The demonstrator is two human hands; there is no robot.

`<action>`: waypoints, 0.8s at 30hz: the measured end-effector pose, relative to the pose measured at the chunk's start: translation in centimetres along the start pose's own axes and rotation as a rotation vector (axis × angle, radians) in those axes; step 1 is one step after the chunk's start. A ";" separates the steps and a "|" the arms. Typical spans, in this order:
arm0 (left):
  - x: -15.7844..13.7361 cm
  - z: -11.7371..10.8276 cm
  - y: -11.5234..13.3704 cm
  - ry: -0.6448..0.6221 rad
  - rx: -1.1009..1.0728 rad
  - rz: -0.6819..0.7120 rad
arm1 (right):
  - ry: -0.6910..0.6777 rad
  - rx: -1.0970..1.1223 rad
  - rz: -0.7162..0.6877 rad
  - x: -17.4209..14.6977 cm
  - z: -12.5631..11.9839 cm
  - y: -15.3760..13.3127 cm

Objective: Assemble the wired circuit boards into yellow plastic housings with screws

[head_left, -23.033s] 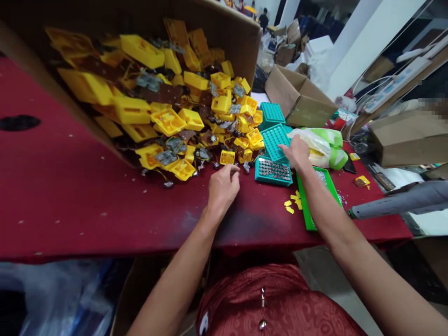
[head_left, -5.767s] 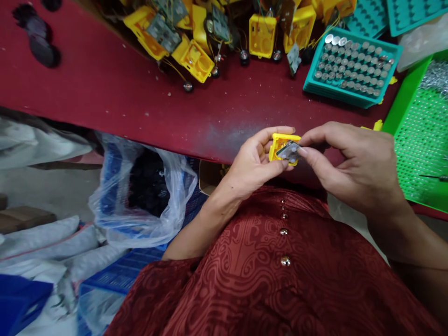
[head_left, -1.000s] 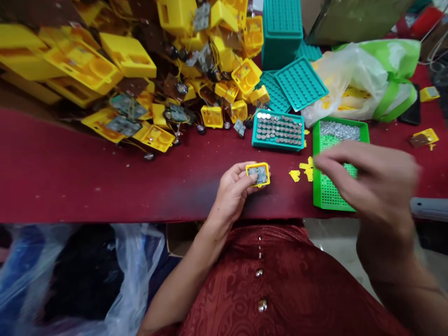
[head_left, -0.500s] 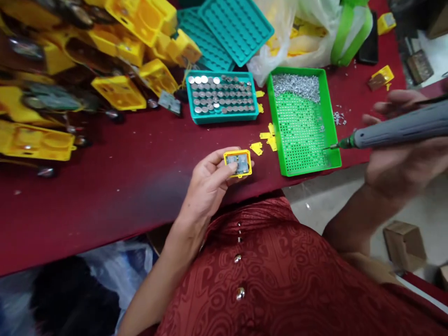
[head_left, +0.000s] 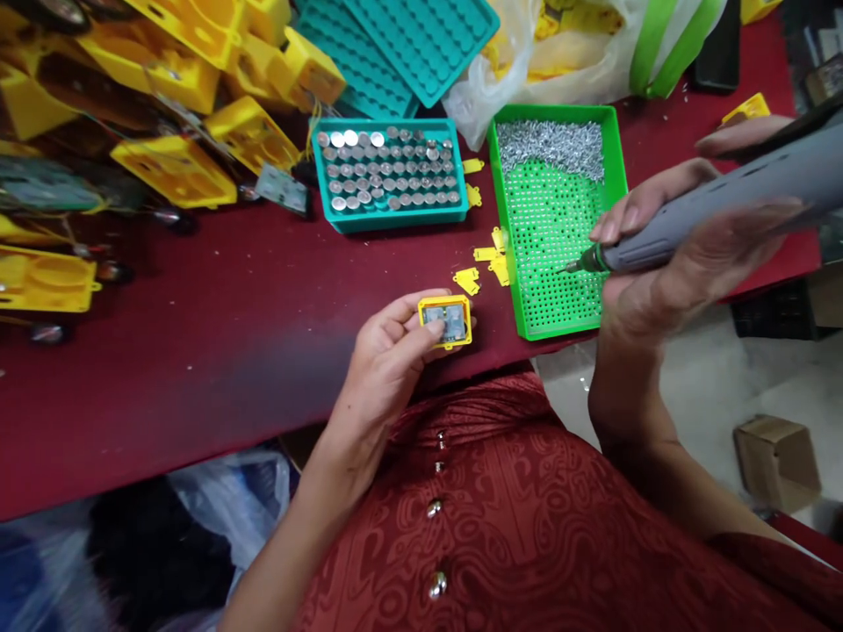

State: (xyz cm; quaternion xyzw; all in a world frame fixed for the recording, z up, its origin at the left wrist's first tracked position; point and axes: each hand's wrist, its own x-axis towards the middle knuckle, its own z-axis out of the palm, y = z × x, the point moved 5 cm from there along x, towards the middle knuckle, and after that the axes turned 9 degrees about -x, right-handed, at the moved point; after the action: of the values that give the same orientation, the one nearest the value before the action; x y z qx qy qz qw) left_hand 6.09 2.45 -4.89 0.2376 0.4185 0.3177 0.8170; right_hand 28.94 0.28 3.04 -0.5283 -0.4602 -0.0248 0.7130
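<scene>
My left hand (head_left: 395, 351) is closed on a small yellow plastic case (head_left: 465, 309), its thumb pressing on the grey insides. In my right hand (head_left: 652, 290) lies a grey electric screwdriver (head_left: 711, 197), held level with its bit pointing left. The bit's tip is over the green perforated tray (head_left: 517, 303), whose far end holds a heap of small screws (head_left: 553, 145). Whether the tip touches the tray I cannot tell. Several small yellow plastic pieces (head_left: 486, 254) lie between the case and the tray.
A teal tray (head_left: 395, 218) with rows of coin-like metal discs stands behind my left hand. More teal trays (head_left: 428, 44) lie at the back. Yellow housings with wires (head_left: 175, 171) are piled at the left. A plastic bag (head_left: 586, 70) and a black phone (head_left: 717, 53) are back right.
My right hand has moved left with the screwdriver, bringing the bit further over the green tray. My left hand keeps hold of the yellow case. The view has shifted slightly.
</scene>
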 end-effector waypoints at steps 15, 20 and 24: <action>0.1 0.0 0.0 0.046 -0.062 -0.054 | 0.004 0.099 0.019 -0.1 1.0 1.3; 0.1 0.0 0.1 0.050 -0.047 -0.054 | -0.027 0.016 0.025 -0.1 1.2 1.3; 0.2 0.0 0.1 0.041 -0.061 -0.044 | -0.025 -0.225 0.067 -0.5 1.1 1.4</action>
State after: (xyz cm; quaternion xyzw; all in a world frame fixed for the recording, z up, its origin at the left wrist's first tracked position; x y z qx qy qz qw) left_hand 6.13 2.69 -4.94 0.1966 0.4301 0.3171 0.8221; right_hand 28.69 1.52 1.65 -0.6204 -0.4456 -0.0461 0.6438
